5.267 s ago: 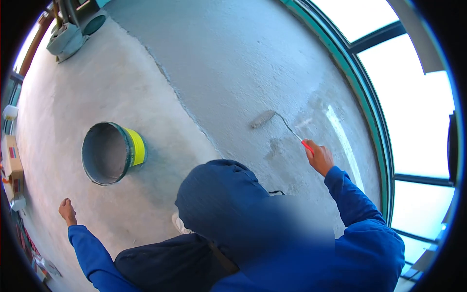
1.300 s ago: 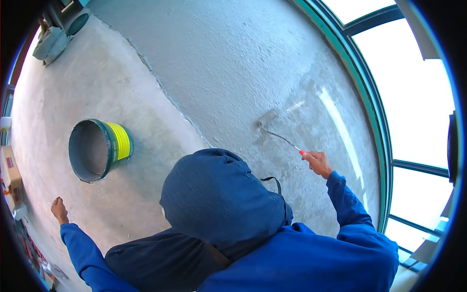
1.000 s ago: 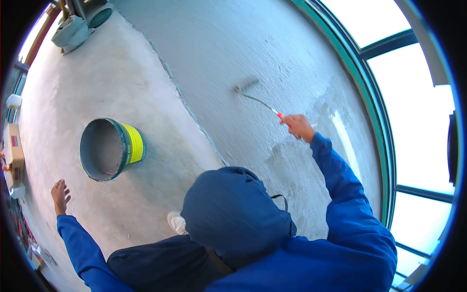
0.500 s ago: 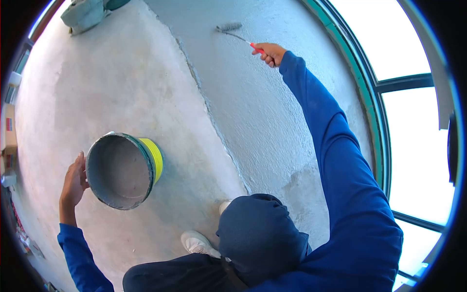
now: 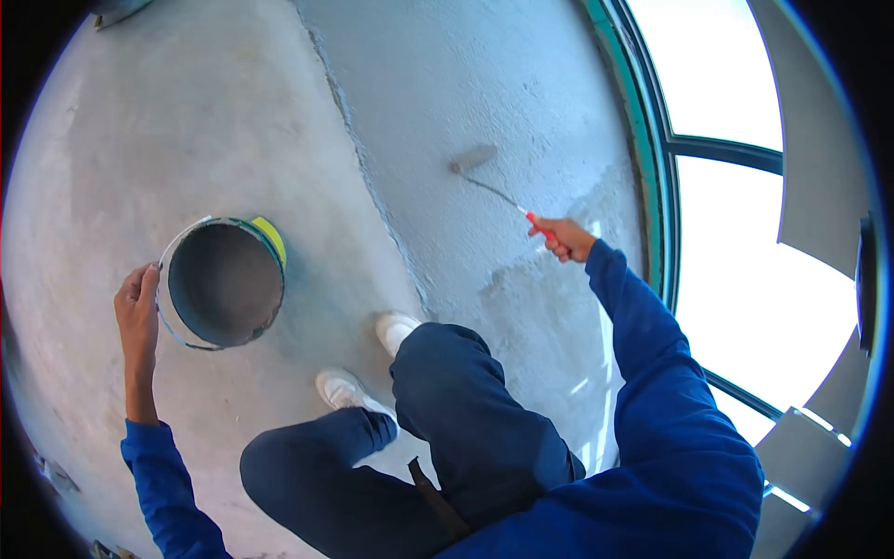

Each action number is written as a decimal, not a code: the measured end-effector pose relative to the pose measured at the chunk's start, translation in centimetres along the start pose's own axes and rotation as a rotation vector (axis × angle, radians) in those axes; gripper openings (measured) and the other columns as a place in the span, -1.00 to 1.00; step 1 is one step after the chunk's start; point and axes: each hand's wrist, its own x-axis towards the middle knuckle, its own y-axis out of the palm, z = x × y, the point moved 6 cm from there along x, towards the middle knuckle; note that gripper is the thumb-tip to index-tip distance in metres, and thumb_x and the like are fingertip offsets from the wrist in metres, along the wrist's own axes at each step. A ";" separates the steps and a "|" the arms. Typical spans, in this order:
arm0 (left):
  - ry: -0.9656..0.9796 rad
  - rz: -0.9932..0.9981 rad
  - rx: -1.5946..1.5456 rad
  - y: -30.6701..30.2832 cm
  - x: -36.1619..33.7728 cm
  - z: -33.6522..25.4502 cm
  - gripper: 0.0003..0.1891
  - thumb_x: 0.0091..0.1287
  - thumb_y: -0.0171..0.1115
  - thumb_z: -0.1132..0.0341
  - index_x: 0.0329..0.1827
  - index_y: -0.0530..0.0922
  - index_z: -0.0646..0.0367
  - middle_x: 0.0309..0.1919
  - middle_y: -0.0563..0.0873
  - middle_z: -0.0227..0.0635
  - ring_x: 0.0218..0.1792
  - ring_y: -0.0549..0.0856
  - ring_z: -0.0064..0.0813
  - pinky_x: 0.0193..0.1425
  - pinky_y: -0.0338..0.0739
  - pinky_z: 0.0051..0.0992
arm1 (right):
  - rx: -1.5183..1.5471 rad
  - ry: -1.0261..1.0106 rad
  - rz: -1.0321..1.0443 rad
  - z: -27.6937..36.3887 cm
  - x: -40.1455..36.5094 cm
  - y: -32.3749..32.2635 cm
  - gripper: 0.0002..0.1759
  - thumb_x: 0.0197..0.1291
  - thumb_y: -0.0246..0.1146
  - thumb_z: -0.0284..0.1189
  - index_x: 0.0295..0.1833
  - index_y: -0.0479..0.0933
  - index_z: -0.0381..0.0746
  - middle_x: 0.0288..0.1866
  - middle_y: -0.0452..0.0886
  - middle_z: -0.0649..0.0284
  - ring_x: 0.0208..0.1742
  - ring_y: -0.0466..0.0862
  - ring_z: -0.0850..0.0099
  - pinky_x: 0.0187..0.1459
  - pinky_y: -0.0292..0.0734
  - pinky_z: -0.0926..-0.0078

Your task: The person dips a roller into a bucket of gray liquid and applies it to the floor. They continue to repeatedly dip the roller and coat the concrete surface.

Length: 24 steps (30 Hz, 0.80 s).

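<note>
My right hand [image 5: 565, 239] is wrapped around the red handle of a paint roller [image 5: 477, 158]. The roller's grey, coated head rests on the wet-looking grey floor coating [image 5: 419, 112], ahead and to the left of the hand. On the left, my left hand [image 5: 138, 307] pinches the thin wire handle of a dark bucket [image 5: 183, 303] at its left side. The bucket appears tilted toward me, and its mouth shows grey coating material [image 5: 233, 279] inside. A yellow patch marks the bucket's far right side.
A rough seam [image 5: 349, 126] divides the coated strip from the paler bare floor [image 5: 186, 121]. My white shoes [image 5: 340, 387] stand near the seam. A green-edged window frame [image 5: 643, 158] borders the right side. A grey object [image 5: 116, 9] lies at the top left.
The roller and right hand have come nearer to my body. My left hand has closed on the raised wire handle, and the bucket is tipped differently. My view has shifted; my legs show more.
</note>
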 end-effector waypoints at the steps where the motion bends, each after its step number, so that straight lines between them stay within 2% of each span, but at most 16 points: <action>1: -0.010 -0.032 -0.020 -0.2 -0.6 -0.6 -0.65 0.36 0.14 0.21 -0.04 0.59 0.39 -0.32 0.64 -0.35 -0.26 0.54 -0.60 -0.18 0.39 -0.60 | 0.002 0.073 -0.005 -2.3 -1.3 0.0 -0.48 0.31 0.07 0.06 0.00 0.50 -0.19 -0.70 0.20 0.47 -0.78 0.08 0.68 -0.73 -0.03 0.60; 5: -0.081 0.051 -0.131 1.4 -3.2 -3.5 -0.66 0.34 0.16 0.20 -0.03 0.56 0.33 -0.41 0.58 -0.43 -0.38 0.52 -0.65 -0.27 0.39 -0.62 | -0.056 0.241 -0.145 -9.4 -5.8 -0.6 -0.52 0.30 0.08 0.04 -0.12 0.54 -0.18 -0.70 0.20 0.44 -0.78 0.08 0.66 -0.72 -0.03 0.60; 7: -0.203 0.136 -0.249 2.7 -5.3 -5.2 -0.69 0.34 0.17 0.18 -0.02 0.54 0.24 -0.47 0.53 -0.50 -0.45 0.49 -0.69 -0.33 0.39 -0.63 | -0.016 0.230 -0.237 -12.4 -8.4 -0.4 -0.50 0.22 0.15 0.05 -0.19 0.57 -0.22 -0.71 0.25 0.40 -0.80 0.13 0.62 -0.74 0.02 0.56; 10: -0.275 0.218 -0.346 4.0 -7.1 -6.9 -0.69 0.29 0.22 0.20 -0.03 0.53 0.22 -0.50 0.54 -0.48 -0.50 0.52 -0.67 -0.37 0.41 -0.61 | 0.067 0.176 -0.346 -18.7 -13.8 -0.4 -0.48 0.17 0.20 0.07 -0.23 0.58 -0.24 -0.71 0.31 0.35 -0.81 0.21 0.59 -0.75 0.07 0.53; 11: -0.324 0.205 -0.409 4.4 -7.6 -7.7 -0.76 0.26 0.23 0.20 -0.16 0.54 0.18 -0.53 0.53 -0.48 -0.50 0.54 -0.63 -0.37 0.42 -0.59 | 0.099 0.145 -0.378 -21.0 -15.9 -0.2 -0.47 0.15 0.21 0.08 -0.23 0.58 -0.24 -0.70 0.33 0.34 -0.81 0.23 0.58 -0.76 0.09 0.53; 12: -0.378 0.207 -0.437 4.6 -7.6 -7.8 -0.78 0.25 0.24 0.21 -0.21 0.53 0.17 -0.54 0.53 -0.47 -0.51 0.53 -0.61 -0.37 0.43 -0.57 | 0.075 0.132 -0.394 -23.0 -18.3 -0.1 -0.47 0.14 0.23 0.07 -0.24 0.58 -0.25 -0.69 0.36 0.31 -0.81 0.28 0.56 -0.77 0.11 0.53; 14: -0.483 0.209 -0.497 4.7 -7.0 -6.7 -0.81 0.21 0.25 0.23 -0.30 0.51 0.16 -0.56 0.51 -0.46 -0.52 0.52 -0.57 -0.37 0.44 -0.55 | 0.214 0.252 -0.407 -27.2 -23.9 0.8 -0.45 0.15 0.23 0.08 -0.24 0.58 -0.27 -0.68 0.38 0.29 -0.81 0.29 0.55 -0.77 0.12 0.51; 17: -0.531 0.178 -0.478 5.3 -6.9 -6.0 -0.83 0.14 0.27 0.28 -0.42 0.47 0.13 -0.59 0.49 -0.44 -0.54 0.50 -0.52 -0.36 0.45 -0.51 | 0.317 0.292 -0.432 -33.1 -32.2 2.3 -0.44 0.17 0.23 0.04 -0.25 0.55 -0.33 -0.71 0.34 0.32 -0.84 0.21 0.59 -0.78 0.03 0.55; 24: -0.550 0.143 -0.428 6.9 -10.2 -6.4 -0.86 0.11 0.28 0.32 -0.42 0.49 0.14 -0.61 0.46 -0.41 -0.57 0.47 -0.49 -0.40 0.44 -0.47 | 0.489 0.556 -0.541 -48.2 -50.3 5.9 -0.47 0.17 0.25 0.02 -0.28 0.56 -0.32 -0.72 0.34 0.31 -0.83 0.24 0.55 -0.78 0.07 0.53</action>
